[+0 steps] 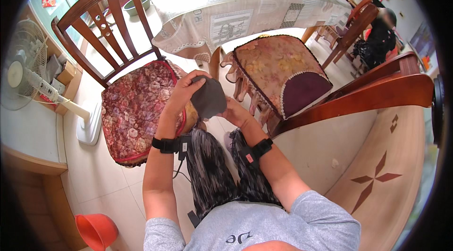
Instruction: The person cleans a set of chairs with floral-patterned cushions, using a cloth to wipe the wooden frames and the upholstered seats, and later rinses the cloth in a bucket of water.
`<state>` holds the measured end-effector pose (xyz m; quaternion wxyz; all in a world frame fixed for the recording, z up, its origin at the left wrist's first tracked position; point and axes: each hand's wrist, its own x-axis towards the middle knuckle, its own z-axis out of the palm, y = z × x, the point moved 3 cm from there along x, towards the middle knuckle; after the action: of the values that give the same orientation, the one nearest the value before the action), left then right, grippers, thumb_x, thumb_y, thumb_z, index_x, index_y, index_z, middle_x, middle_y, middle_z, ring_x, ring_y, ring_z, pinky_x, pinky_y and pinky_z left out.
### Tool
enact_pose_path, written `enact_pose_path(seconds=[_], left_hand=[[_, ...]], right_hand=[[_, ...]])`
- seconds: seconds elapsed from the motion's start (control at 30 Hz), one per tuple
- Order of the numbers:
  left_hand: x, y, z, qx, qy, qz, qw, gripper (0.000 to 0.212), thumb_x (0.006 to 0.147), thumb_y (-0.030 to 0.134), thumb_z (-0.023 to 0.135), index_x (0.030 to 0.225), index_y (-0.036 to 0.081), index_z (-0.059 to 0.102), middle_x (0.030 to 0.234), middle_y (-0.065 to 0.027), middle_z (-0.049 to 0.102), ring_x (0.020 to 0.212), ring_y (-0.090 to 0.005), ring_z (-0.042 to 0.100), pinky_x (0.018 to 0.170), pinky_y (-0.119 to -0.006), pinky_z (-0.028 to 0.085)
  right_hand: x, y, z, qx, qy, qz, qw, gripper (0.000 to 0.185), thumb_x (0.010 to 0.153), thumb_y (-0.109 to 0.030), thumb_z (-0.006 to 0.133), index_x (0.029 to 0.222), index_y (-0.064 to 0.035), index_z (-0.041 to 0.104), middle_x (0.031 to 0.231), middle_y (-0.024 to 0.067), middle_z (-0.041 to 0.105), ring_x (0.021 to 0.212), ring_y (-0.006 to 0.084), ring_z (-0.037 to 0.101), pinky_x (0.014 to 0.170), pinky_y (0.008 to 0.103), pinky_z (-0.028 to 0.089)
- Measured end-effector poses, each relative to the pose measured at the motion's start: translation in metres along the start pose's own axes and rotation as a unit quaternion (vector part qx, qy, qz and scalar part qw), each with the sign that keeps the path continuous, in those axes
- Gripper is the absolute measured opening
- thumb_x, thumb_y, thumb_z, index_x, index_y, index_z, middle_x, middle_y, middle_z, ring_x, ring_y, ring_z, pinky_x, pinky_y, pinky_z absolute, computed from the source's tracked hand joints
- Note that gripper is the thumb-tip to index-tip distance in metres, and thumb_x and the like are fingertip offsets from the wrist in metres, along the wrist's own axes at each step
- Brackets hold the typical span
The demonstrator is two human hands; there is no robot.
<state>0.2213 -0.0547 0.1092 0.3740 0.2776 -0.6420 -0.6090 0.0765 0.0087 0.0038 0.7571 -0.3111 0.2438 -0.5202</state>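
My left hand (184, 91) grips the upper left edge of a dark grey piece, seemingly of cloth (208, 98), its thumb lying on top. At the lower right edge of this piece is my right hand (235, 111), its fingers partly hidden behind it. Both hands are in front of my body, over the gap between two cushioned chairs. A red floral seat cushion (138, 109) lies to the left of the hands. To their right is a tan floral seat cushion (279, 63) with a purple corner.
Ahead stands a table with a printed tablecloth (247, 21). A standing fan (21, 67) is at the left, a red plastic container (97, 231) at the lower left. A wooden chair back (371, 91) reaches in from the right. Another person (380, 44) sits at the far right.
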Motion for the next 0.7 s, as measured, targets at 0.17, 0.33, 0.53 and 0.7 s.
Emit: enact_pose_path(seconds=[0.17,0.33,0.53,0.7], left_hand=[[0.002,-0.005,-0.015,0.136,0.065,0.05,0.987,0.014,0.086,0.006,0.052,0.097,0.005,0.06,0.084,0.0004,0.059,0.08,-0.0087,0.053,0.073,-0.022,0.042],[-0.016,-0.045,-0.049,0.058,0.207,0.009,0.976,0.015,0.085,0.004,0.052,0.097,0.004,0.061,0.084,-0.0007,0.06,0.076,-0.0086,0.053,0.07,-0.022,0.042],[-0.026,-0.081,-0.017,-0.148,0.267,-0.088,0.948,0.019,0.085,0.005,0.052,0.103,0.003,0.058,0.092,-0.0062,0.06,0.075,-0.0126,0.057,0.063,-0.025,0.048],[-0.028,-0.067,0.017,-0.281,0.208,-0.135,0.927,0.029,0.086,0.008,0.053,0.114,0.002,0.049,0.098,-0.0075,0.059,0.076,-0.0154,0.059,0.065,-0.026,0.05]], right_hand=[[0.006,0.004,-0.017,-0.068,0.103,-0.031,0.992,0.032,0.084,-0.023,0.056,0.113,-0.011,0.05,0.106,-0.0007,0.056,0.096,0.01,0.053,0.082,0.0293,0.042],[0.007,0.0,-0.023,0.01,0.308,-0.101,0.946,0.024,0.085,-0.022,0.059,0.105,-0.0121,0.051,0.096,-0.0018,0.054,0.094,0.0089,0.048,0.081,0.0234,0.037],[0.006,-0.005,-0.025,-0.17,0.381,-0.347,0.84,0.023,0.082,-0.016,0.062,0.101,-0.0076,0.052,0.095,0.0028,0.052,0.084,0.0139,0.05,0.077,0.0247,0.041],[-0.006,-0.01,0.035,-0.697,0.113,-0.352,0.614,0.028,0.082,-0.015,0.06,0.108,-0.0049,0.057,0.111,0.0044,0.055,0.103,0.0137,0.049,0.087,0.0269,0.04]])
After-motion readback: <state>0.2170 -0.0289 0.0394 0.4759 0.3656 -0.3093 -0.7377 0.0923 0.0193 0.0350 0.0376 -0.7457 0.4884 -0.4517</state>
